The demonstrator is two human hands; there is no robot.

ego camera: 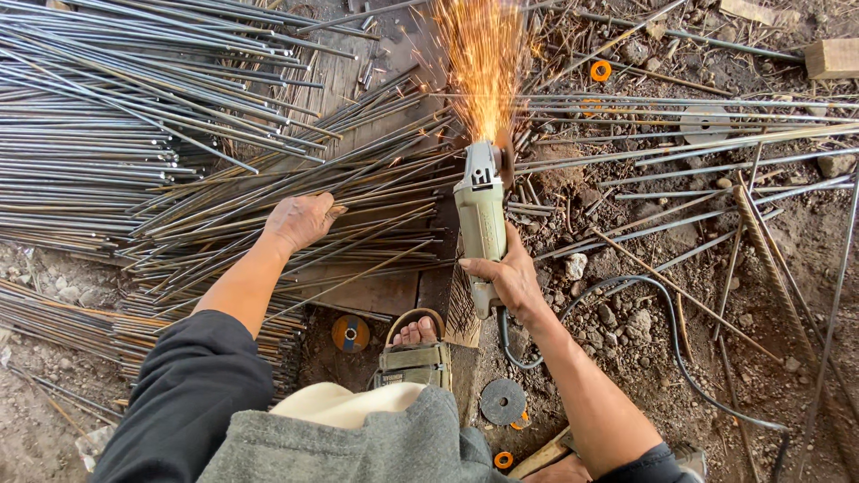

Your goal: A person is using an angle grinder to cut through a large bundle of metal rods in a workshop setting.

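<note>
A: Nearest the camera?

B: Grey cloth over the knees, dark sleeves. A sandalled foot [414, 344] planted on a wooden board [380, 291]. On the dirt ground [626, 331] beside it, loose discs: one worn grey cutting disc [503, 400] and one orange disc with a blue centre label [350, 333], round, lying flat. Small orange rings near the grey disc.

A: The tool?

B: Angle grinder [481, 215], pale green-grey body, elongated, pointing away from the person. A small dark square label sits on top of its head. Black cable [662, 313] loops off its rear across the ground to the right.

A: Hands?

B: Right hand [510, 277] clenched around the rear of the grinder body. Left hand [302, 219] lies palm down, fingers curled over a fan of thin steel rods [268, 206], pressing on them; it wraps nothing that I can see.

A: Where is the grinder working?

B: Its head sits at the rod ends just past the board; a sheaf of orange sparks [483, 63] sprays straight away from the person.

A: Farther out?

B: Big bundle of long grey rods [107, 107] upper left, laid roughly parallel. More long rods [680, 116] run to the right. A thicker ribbed bar [769, 259] lies diagonally at right. A wooden block [832, 58] top right corner, an orange ring [600, 70] near the sparks.
</note>
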